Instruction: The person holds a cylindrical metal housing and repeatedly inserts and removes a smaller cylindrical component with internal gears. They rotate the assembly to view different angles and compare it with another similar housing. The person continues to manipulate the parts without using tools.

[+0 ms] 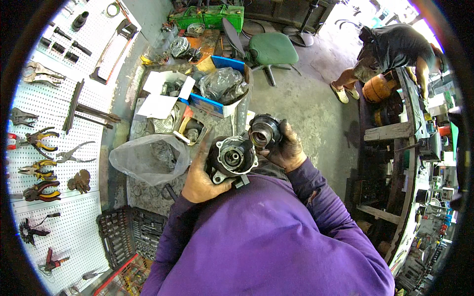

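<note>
In front of my purple-sleeved body, my left hand (198, 178) is wrapped round a metal motor housing (237, 154) with a bright flanged rim and bolt ears. Its mouth faces up, showing a shaft at the centre. Just to its right and slightly farther off, my right hand (290, 150) grips a dark, round machine part (264, 132) with a hollow, metal-lined middle. The two parts are side by side, close together; whether they touch I cannot tell. Dark grime marks the fingers of my right hand, and both palms are partly hidden.
A clear plastic bag (150, 160), a blue box (210, 103) and a white box (165, 93) lie on the bench at left. An open socket set (131, 232) sits below a tool pegboard (74, 172). Beyond stands a green chair (273, 49). Another person (395, 49) bends over the right-hand bench.
</note>
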The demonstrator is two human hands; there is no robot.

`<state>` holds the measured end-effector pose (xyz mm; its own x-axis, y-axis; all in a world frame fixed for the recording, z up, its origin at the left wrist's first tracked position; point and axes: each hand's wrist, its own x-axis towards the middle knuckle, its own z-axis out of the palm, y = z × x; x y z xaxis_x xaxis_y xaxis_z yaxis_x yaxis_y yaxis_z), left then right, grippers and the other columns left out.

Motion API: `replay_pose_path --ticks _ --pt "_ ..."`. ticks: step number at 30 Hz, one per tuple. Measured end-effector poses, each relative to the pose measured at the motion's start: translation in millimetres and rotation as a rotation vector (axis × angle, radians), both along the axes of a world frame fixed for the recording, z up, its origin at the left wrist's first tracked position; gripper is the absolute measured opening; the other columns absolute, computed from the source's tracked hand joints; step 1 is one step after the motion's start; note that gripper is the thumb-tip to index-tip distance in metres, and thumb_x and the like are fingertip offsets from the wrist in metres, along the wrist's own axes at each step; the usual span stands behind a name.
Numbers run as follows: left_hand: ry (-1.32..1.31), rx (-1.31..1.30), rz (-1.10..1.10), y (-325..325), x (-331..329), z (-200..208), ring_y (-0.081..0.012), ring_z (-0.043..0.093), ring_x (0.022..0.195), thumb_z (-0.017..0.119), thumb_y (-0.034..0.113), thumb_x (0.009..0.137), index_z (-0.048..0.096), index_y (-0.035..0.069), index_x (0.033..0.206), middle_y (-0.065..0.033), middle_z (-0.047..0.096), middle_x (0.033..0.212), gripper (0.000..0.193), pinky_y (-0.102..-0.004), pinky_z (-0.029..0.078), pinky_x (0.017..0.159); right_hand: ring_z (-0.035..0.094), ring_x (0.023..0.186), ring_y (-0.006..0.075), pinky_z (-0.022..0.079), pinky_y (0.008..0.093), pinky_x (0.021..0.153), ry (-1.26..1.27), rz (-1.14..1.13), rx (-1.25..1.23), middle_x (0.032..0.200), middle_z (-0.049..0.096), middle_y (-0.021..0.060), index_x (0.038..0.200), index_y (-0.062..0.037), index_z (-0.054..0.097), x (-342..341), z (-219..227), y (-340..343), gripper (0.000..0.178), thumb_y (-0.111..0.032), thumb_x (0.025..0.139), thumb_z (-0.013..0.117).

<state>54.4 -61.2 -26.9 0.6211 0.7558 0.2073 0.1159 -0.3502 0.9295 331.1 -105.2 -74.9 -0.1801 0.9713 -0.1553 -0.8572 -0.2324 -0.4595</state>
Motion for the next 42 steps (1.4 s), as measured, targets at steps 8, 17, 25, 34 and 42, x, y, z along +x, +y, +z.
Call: replay_pose_path --ticks 8,17,25,34,42 --pt "-0.024 -0.105 -0.015 6.3 5.9 -4.4 -0.0331 0.054 0.14 0.095 0.021 0.068 0.013 0.006 0.169 -0.0221 0.05 0.155 0.13 -0.0436 0.042 0.118 0.066 0.113 0.0242 0.051 0.0294 0.066 0.012 0.018 -0.029 0.135 0.066 0.0143 0.149 -0.0076 0.051 3.7 -6.4 8.7 0.084 -0.065 0.091 0.071" --pt "0.073 -0.023 0.01 8.3 3.3 0.8 -0.0344 0.048 0.145 0.095 0.032 0.067 0.014 0.002 0.168 -0.0241 0.041 0.162 0.133 -0.044 0.036 0.122 0.068 0.105 0.0234 0.048 0.0296 0.061 0.048 -0.001 -0.056 0.128 0.069 0.0133 0.145 -0.0087 0.055 -0.3 -3.5 10.0 0.079 -0.068 0.093 0.065" --pt "-0.01 -0.172 0.008 5.4 7.0 0.0 -0.0344 0.046 0.147 0.096 0.032 0.066 0.017 0.003 0.168 -0.024 0.038 0.164 0.133 -0.0441 0.036 0.122 0.069 0.098 0.0243 0.047 0.0306 0.058 0.053 0.003 -0.046 0.122 0.072 0.0134 0.141 -0.0086 0.059 -0.8 -3.8 10.8 0.077 -0.069 0.094 0.064" --pt "0.056 0.049 0.023 4.8 3.1 0.2 -0.0349 0.056 0.137 0.094 0.019 0.064 0.012 0.008 0.169 -0.0236 0.053 0.151 0.134 -0.0445 0.043 0.118 0.069 0.101 0.0212 0.053 0.0307 0.066 -0.083 -0.026 -0.017 0.126 0.071 0.0117 0.143 -0.0065 0.058 -2.0 9.5 8.4 0.074 -0.059 0.092 0.072" --pt "-0.065 -0.044 0.016 0.2 0.0 -5.9 -0.0345 0.057 0.136 0.094 0.022 0.066 0.017 0.003 0.167 -0.0233 0.054 0.15 0.129 -0.0445 0.044 0.117 0.067 0.119 0.0242 0.052 0.0384 0.107 -0.367 -0.053 0.117 0.132 0.068 0.0144 0.143 0.0065 0.054 -0.9 42.0 7.8 0.088 -0.048 0.081 0.085"
